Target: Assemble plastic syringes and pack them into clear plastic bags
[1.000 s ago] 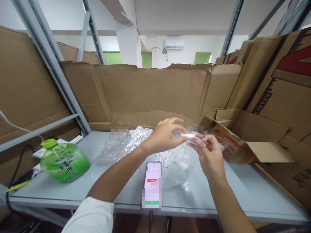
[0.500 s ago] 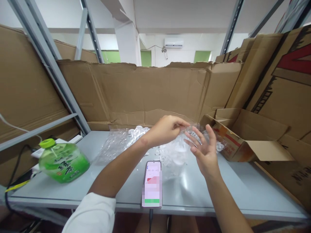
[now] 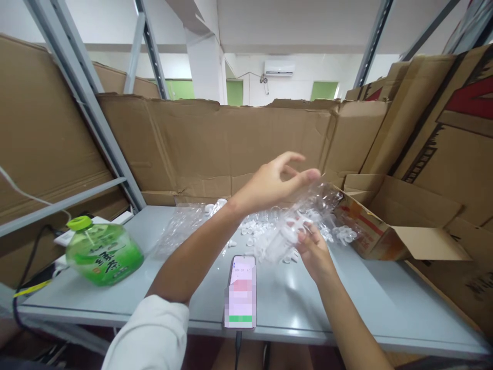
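My right hand (image 3: 315,253) is closed around the lower part of a crumpled clear plastic bag (image 3: 292,226) above the grey table (image 3: 292,303). Its contents are hard to make out, though small white parts show through the film. My left hand (image 3: 281,177) is raised higher with its fingers apart, its thumb tip close to the bag's upper edge. Loose white plastic caps (image 3: 252,229) lie on the table beneath my hands. A second clear bag (image 3: 181,231) with white caps (image 3: 213,207) lies further left.
A phone (image 3: 242,290) with a partly blurred screen lies at the table's front edge, its cable hanging down. To the left stands a green bottle with a lime cap (image 3: 103,254). An open cardboard box (image 3: 377,231) sits at the right, with cardboard sheets and metal shelf uprights behind.
My left hand has risen and moved away from the plastic, fingers spreading. My right hand has closed on the bag, which now stands higher and tilted. More loose caps show on the table.
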`<state>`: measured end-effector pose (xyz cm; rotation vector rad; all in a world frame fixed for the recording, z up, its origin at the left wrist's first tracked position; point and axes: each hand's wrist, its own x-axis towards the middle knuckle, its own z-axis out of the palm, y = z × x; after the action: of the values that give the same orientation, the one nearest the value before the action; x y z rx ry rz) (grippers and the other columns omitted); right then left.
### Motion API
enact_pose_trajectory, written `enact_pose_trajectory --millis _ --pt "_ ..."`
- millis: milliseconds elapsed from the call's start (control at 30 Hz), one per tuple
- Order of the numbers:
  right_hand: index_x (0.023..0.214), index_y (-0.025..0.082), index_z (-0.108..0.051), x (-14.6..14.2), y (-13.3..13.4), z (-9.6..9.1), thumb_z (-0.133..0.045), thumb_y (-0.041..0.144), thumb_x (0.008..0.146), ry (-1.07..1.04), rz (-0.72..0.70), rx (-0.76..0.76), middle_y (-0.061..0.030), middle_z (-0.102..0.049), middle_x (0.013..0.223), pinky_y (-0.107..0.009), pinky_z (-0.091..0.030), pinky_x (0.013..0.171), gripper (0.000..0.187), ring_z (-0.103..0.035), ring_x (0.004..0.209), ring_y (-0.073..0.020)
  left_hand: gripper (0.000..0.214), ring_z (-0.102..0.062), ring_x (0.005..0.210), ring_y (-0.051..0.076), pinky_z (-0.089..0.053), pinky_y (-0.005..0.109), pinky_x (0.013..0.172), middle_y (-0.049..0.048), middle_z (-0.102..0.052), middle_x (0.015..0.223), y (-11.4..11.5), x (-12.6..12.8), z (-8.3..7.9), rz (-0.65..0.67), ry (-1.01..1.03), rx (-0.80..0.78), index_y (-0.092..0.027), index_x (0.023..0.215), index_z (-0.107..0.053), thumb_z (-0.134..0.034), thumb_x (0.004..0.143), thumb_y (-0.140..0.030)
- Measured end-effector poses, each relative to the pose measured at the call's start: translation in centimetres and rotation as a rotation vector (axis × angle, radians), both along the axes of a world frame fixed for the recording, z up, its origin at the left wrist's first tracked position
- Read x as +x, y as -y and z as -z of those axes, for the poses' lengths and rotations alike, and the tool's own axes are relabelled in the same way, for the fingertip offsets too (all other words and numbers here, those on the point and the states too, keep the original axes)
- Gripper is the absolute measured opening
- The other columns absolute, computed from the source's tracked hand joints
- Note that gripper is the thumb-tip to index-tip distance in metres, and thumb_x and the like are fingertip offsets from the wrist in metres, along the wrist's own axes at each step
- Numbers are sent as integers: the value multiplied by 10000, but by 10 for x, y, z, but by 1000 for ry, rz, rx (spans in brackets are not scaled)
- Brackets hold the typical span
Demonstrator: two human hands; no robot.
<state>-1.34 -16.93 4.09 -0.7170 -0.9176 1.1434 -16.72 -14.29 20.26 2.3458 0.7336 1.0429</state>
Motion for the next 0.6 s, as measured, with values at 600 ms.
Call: enact_pose_trajectory --millis 600 --pt "1085 307 -569 -12 -15 2 -656 348 682 -233 -214 4 11 -665 1012 -395 -439 876 415 -579 992 -227 213 -508 552 103 -314 214 519 -27 -609 636 -4 -8 49 -240 -181 82 -198 738 -551 -440 825 -357"
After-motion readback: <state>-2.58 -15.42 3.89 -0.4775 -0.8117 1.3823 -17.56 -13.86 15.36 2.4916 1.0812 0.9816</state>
